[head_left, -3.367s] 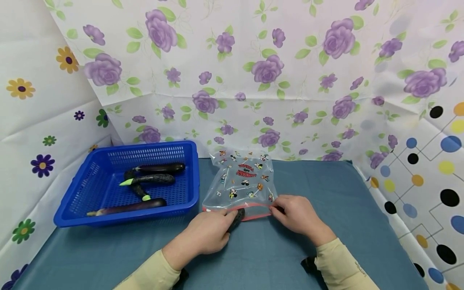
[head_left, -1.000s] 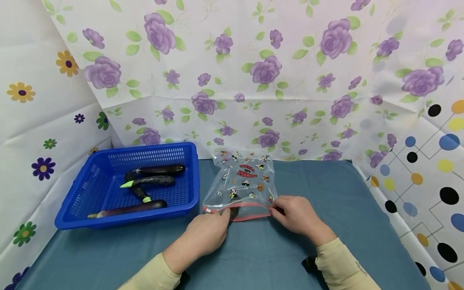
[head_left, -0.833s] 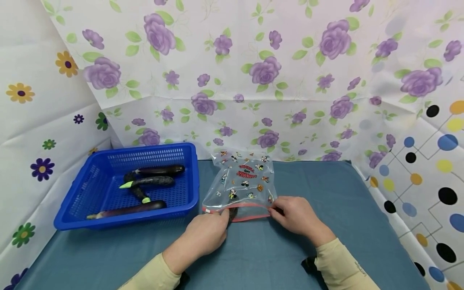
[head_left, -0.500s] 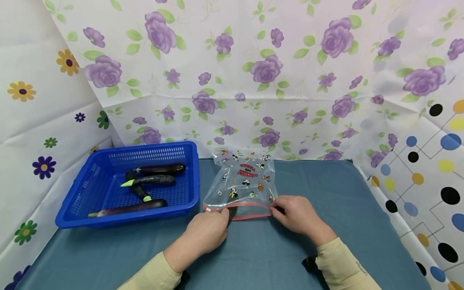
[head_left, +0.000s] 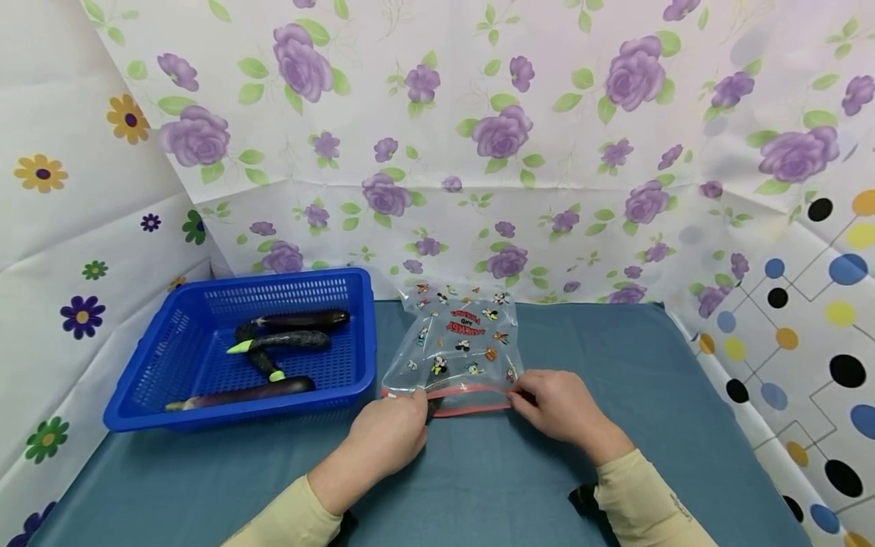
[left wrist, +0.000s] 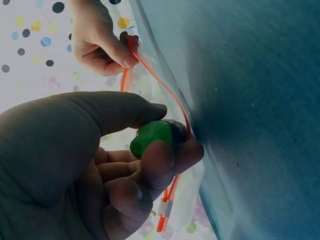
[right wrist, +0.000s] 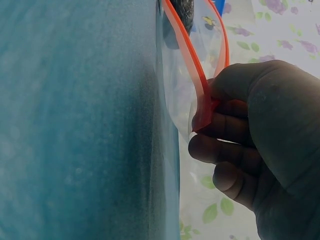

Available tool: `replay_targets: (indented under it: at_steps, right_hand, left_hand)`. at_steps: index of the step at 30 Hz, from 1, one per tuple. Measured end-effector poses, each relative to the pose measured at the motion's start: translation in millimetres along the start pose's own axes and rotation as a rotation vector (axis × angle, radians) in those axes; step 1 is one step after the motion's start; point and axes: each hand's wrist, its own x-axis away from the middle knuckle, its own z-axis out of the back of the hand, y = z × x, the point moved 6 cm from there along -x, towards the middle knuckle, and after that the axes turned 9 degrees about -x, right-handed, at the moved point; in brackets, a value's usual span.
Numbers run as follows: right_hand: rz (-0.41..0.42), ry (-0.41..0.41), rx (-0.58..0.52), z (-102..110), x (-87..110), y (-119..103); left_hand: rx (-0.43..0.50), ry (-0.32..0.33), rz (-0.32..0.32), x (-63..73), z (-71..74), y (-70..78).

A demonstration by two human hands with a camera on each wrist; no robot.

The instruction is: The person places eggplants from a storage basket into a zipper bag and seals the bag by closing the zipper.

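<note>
A clear zip bag with cartoon prints lies on the table, its red-edged mouth towards me. My left hand grips an eggplant by its green stem end, between thumb and fingers. In the right wrist view the dark body of this eggplant is between the two red edges of the mouth. From the head view most of it is hidden by my hand and the bag. My right hand pinches the right corner of the bag's red edge, holding the mouth apart.
On the left stands a blue plastic basket with several eggplants inside. A blue-green cloth covers the table. Flowered sheeting rises behind, and dotted sheeting at the right.
My left hand has shifted slightly left and forward, taking the eggplant further into the bag, so less of it shows at the mouth. My right hand has stayed at the corner.
</note>
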Motion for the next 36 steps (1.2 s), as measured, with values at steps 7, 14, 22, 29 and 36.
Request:
replay_targets:
  at_steps: [7, 14, 22, 29, 36]
  right_hand:
    - [0.000, -0.002, 0.005, 0.3, 0.0, 0.3]
    - [-0.007, -0.010, 0.007, 0.5, -0.3, 1.1]
    - [-0.018, -0.021, 0.000, 0.1, -0.8, 0.8]
    - [-0.003, -0.004, 0.009, 0.1, -0.2, 0.3]
    - [0.002, -0.001, 0.013, -0.2, 0.3, 0.6]
  left_hand:
    - [0.006, 0.015, 0.023, -0.5, 1.7, -2.3]
    - [-0.018, 0.047, 0.042, -1.2, 0.9, -3.9]
    - [-0.032, 0.109, 0.060, -0.7, 3.0, -5.3]
    - [-0.025, 0.101, 0.064, 0.1, 4.4, -5.5]
    - [0.014, 0.019, 0.079, 0.2, 2.4, -5.8]
